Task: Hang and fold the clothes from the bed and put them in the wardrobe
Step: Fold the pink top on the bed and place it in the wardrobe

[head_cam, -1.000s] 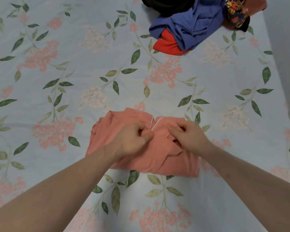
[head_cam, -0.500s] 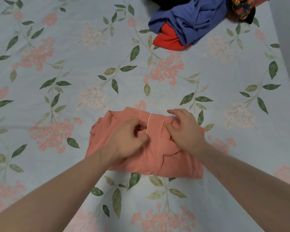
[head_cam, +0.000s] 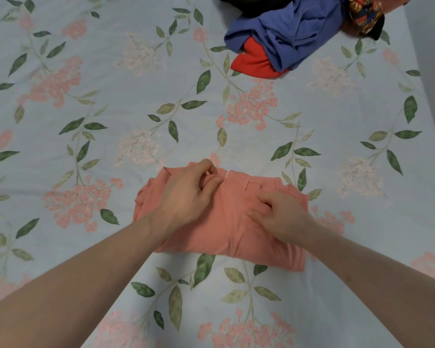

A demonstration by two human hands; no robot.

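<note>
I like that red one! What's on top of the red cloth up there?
A blue garment lies over the red cloth, leaving only its near end showing. The rest is covered.

Salmon-pink garment [head_cam: 226, 222], pale blue floral bedsheet [head_cam: 111, 101], blue [head_cam: 291, 33] and red clothes [head_cam: 254, 64]

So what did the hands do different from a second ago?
The right hand slid off the far edge of the folded pink garment and back toward the person; its fingers now press into the cloth. The left hand moved up to that far edge, fingers curled by the white piping. The garment stayed folded on the bed sheet, and the clothes pile didn't move.
</note>
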